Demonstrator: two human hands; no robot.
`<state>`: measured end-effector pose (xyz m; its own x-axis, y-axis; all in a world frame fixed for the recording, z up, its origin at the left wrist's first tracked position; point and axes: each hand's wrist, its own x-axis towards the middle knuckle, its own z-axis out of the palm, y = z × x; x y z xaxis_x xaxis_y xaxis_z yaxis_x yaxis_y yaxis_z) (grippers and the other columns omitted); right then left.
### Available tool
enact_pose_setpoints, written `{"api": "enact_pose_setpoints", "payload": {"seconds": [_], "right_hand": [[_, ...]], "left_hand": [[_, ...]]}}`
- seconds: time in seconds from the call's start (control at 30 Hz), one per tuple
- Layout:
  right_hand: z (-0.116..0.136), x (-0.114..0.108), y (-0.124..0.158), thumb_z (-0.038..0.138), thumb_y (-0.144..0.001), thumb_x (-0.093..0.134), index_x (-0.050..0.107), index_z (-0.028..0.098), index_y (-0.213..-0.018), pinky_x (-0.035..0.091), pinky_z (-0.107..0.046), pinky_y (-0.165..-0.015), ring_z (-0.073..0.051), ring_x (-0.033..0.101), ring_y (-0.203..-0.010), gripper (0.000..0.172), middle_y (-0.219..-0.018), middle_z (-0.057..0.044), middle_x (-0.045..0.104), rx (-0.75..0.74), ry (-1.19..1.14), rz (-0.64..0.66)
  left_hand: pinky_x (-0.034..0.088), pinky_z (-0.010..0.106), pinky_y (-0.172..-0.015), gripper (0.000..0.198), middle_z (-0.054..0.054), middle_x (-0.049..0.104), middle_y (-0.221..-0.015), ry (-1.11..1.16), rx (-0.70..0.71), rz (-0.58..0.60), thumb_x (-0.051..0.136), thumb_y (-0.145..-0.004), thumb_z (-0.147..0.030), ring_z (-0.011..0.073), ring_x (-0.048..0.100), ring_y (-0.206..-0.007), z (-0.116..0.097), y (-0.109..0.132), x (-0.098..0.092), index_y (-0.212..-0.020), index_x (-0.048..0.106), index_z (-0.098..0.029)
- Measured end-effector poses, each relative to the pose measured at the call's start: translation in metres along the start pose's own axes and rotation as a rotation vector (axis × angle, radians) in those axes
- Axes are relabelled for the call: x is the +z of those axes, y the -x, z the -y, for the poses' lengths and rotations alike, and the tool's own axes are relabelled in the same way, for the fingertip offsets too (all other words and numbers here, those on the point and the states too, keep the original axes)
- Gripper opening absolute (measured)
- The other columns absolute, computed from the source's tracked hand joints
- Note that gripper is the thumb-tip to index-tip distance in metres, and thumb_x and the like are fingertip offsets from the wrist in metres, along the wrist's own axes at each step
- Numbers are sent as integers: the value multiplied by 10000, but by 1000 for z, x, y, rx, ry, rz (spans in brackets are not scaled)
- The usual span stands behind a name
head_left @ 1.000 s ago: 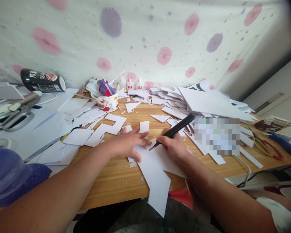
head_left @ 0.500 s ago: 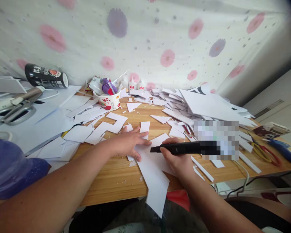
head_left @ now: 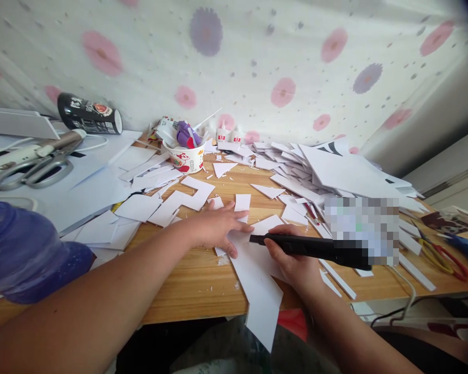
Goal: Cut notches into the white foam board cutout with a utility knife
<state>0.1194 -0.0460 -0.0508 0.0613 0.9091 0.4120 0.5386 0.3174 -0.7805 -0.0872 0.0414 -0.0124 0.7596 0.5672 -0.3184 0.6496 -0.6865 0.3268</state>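
My left hand [head_left: 220, 226] lies flat with its fingers spread, pressing on a white foam board piece [head_left: 262, 291]. That piece is angular and its lower end sticks out past the table's front edge. My right hand [head_left: 296, 257] is closed around a long black utility knife [head_left: 304, 245]. The knife's dark tip points left, just over the board beside my left thumb and fingers; whether it touches the surface I cannot tell. A small white strip [head_left: 242, 203] sits under or beside my left fingers. A zigzag white piece [head_left: 183, 200] lies beyond my left wrist.
White offcuts [head_left: 296, 169] are heaped at the back right. A paper tub [head_left: 189, 158] of tools stands at the back beside small glue bottles [head_left: 221, 136]. Scissors [head_left: 47, 171] and a blue-purple container [head_left: 31, 254] are left; pliers [head_left: 444, 259] lie right.
The whole view has shifted, so things appear a little further right. The rear end of the knife has dipped slightly in my right hand. My left hand stays on the board.
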Motion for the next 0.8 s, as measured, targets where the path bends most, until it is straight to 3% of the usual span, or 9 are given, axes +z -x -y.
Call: {"api": "enact_pose_setpoints", "payload": {"seconds": [0.37,0.5,0.8], "right_hand": [[8,-9,11,329,-789,665,628,243,-819,444,-258,-463,-149,591,-470,98,-606,3,677,-126,184,120],[9,-12,13,272,-803,640,621,232,-841,460,-225,-474,-130,605,-485,59,-611,15,676,-178,204,125],[7,-15,16,234,-801,638,608,224,-852,464,-207,-483,-119,614,-499,60,-637,18,684,-231,189,129]], "left_hand": [[24,772,-1022,734,11,161,-1613,22,5,-14,698,-717,-584,416,41,-1462,4,-3,2,-1390,437,-454],[-27,760,-1026,719,6,170,-1610,12,-1,-10,692,-718,-584,391,22,-1468,4,-3,2,-1381,443,-464],[13,768,-1026,711,-18,150,-1608,0,-47,-1,704,-717,-566,388,12,-1469,1,-3,0,-1373,445,-476]]}}
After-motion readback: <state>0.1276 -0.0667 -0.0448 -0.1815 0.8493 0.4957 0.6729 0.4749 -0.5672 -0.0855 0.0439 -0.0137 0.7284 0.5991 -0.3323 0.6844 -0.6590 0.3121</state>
